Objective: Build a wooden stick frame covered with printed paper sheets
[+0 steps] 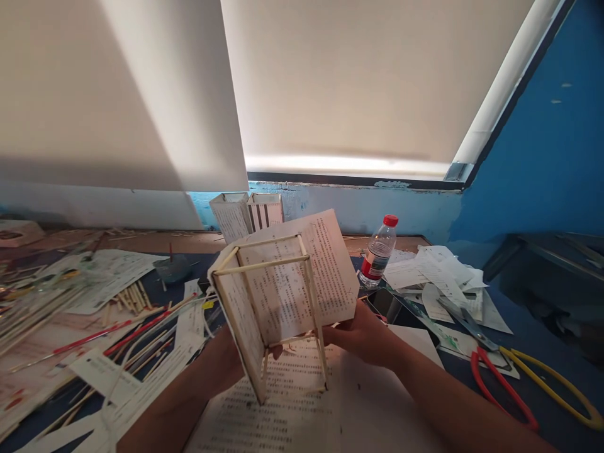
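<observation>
A box-shaped frame of thin wooden sticks [309, 286] is held up tilted, with printed paper covering some of its sides. On its far side a larger sheet of printed paper [333, 264] sticks out past the sticks to the right. My left hand [232, 346] holds the frame from behind and below; most of its fingers are hidden, with a fingertip showing near the lower sticks. My right hand [361, 333] is closed at the sheet's lower right corner, its thumb beside the frame. Beneath lies more printed paper [283, 421].
Two paper-covered boxes [265, 211] stand by the wall. A water bottle [379, 251], a phone [389, 305], paper scraps [438, 270], red-handled scissors [503, 390] and a yellow-handled tool [557, 384] are right. Loose sticks [134, 296], a paintbrush [92, 338] and a white cable [134, 343] lie left.
</observation>
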{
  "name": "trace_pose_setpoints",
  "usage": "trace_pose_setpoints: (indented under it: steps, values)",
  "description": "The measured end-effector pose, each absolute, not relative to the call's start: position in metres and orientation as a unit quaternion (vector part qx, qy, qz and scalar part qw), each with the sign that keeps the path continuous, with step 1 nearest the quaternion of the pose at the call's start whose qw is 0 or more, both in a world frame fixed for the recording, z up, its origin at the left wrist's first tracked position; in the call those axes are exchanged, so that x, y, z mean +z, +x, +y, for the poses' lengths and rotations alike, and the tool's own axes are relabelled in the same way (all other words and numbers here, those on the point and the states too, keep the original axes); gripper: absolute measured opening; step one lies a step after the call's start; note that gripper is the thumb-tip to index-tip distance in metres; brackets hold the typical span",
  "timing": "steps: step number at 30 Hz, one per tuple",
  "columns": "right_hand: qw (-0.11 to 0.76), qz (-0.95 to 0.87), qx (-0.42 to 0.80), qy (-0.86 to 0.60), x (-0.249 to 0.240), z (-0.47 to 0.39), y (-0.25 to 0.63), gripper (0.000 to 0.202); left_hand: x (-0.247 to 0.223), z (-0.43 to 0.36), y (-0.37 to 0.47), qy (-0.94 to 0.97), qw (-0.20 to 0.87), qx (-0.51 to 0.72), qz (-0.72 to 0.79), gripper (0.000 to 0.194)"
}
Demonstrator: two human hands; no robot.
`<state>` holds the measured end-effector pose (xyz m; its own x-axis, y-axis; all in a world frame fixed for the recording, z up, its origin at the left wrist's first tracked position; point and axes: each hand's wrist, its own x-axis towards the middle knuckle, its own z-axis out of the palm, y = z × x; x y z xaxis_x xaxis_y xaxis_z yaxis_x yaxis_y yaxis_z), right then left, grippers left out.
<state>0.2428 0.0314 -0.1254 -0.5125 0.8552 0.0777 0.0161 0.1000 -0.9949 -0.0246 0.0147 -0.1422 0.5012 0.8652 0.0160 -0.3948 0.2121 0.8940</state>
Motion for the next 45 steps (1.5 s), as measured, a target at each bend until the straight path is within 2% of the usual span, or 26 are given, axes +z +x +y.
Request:
trace_pose_setpoints:
  steps: [4, 10, 16, 21, 26, 31, 40, 45]
  values:
    - [0.363, -0.639, 0.580, -0.352, -0.126, 0.027, 0.234, 0.024, -0.140, 0.014, -0.023, 0.464, 0.736, 0.414, 0.267, 0.043]
    - [0.423, -0.597, 0.579, -0.360, -0.119, 0.025, 0.229, 0.026, -0.129, 0.015, -0.017, 0.444, 0.751, 0.427, 0.236, 0.047]
    - [0.462, -0.586, 0.559, -0.362, -0.114, 0.025, 0.231, 0.030, -0.131, 0.020, -0.014, 0.460, 0.736, 0.409, 0.282, 0.037]
    - [0.478, -0.577, 0.559, -0.355, -0.114, 0.026, 0.231, 0.031, -0.133, 0.016, -0.009, 0.528, 0.703, 0.376, 0.294, 0.054]
    - [0.465, -0.578, 0.567, -0.359, -0.120, 0.026, 0.231, 0.030, -0.137, 0.015, -0.003, 0.546, 0.649, 0.404, 0.343, 0.042]
    - [0.486, -0.536, 0.568, -0.392, -0.130, 0.026, 0.228, 0.037, -0.141, 0.018, 0.000, 0.534, 0.615, 0.444, 0.374, 0.027]
    - [0.470, -0.543, 0.574, -0.394, -0.142, 0.025, 0.222, 0.038, -0.130, 0.020, 0.000, 0.469, 0.664, 0.460, 0.358, 0.038]
    - [0.465, -0.539, 0.587, -0.385, -0.146, 0.026, 0.219, 0.038, -0.136, 0.023, 0.002, 0.429, 0.675, 0.471, 0.372, 0.030]
